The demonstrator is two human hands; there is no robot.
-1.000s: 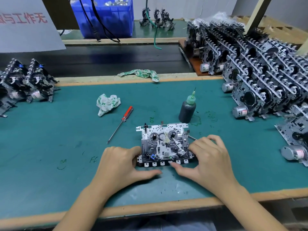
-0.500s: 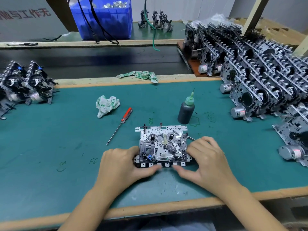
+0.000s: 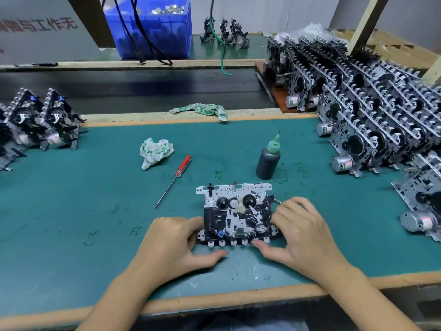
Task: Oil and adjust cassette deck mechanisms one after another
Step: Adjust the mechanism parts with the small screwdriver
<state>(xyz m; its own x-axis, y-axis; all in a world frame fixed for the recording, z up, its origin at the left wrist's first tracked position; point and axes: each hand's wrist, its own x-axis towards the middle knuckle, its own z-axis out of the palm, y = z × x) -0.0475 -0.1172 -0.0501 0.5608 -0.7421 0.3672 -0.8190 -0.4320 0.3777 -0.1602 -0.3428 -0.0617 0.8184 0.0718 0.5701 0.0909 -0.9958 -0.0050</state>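
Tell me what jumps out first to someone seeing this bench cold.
The cassette deck mechanism lying flat at the near middle of the green mat, gripped by the left hand and right hand at either end. Next, the packed rows of mechanisms standing on the right, and the dark oil bottle just behind the work.

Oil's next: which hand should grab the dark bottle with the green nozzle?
Right, probably. The dark oil bottle with the green nozzle stands beyond the flat cassette deck mechanism, towards its right end, nearer the right hand. The left hand would have to cross over the mechanism.
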